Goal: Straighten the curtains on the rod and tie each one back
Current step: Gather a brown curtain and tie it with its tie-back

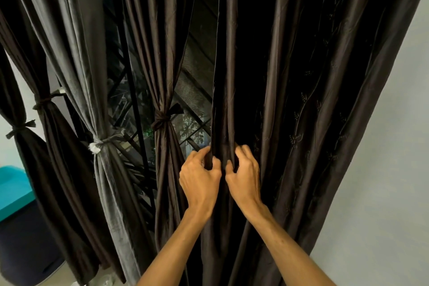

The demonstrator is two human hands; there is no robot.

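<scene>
Right side, near the wall (pixel 383 169): the last dark curtain (pixel 313 100) is hanging loose, not tied yet.
Left hand (pixel 199 181): its fingers are curling tight around a fold at the curtain's left edge.
Right hand (pixel 243 176): its fingers are pinching the next fold, just beside the left hand.
Done: four curtains are already tied, three dark ones and one grey curtain (pixel 76 53).
Ties: four, like the dark tie (pixel 162 119) and the grey tie (pixel 104 143).
Left to do: gathering this one curtain and tying it, I think.
Hands: two.
</scene>
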